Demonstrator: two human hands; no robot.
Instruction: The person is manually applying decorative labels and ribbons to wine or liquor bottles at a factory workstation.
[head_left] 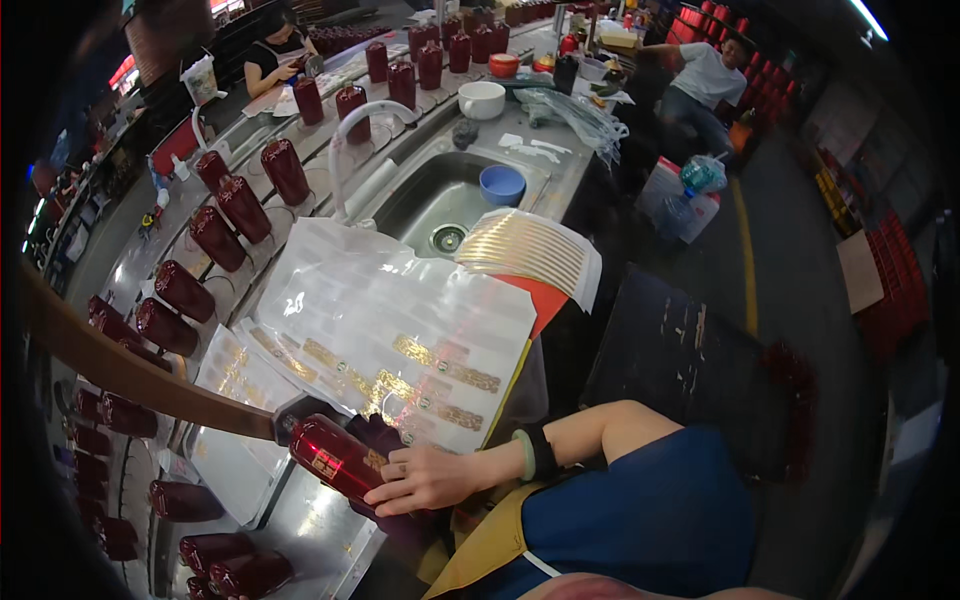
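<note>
A glossy dark-red bottle with gold marks lies tilted at the lower middle. My right hand comes in from the right and rests over its near end, fingers bent against it and closed. A dark purple cloth-like piece shows beside the bottle, partly hidden by my hand. At the bottle's far end is a dark fitting, where a long brown bar ends. Beyond the bottle lie translucent sheets with gold labels. My left hand does not show.
Several dark-red bottles stand along the line at left. Beyond the sheets is a metal sink with a blue bowl; a white cup sits behind it. A dark box-like surface is to my right. Two people sit farther off.
</note>
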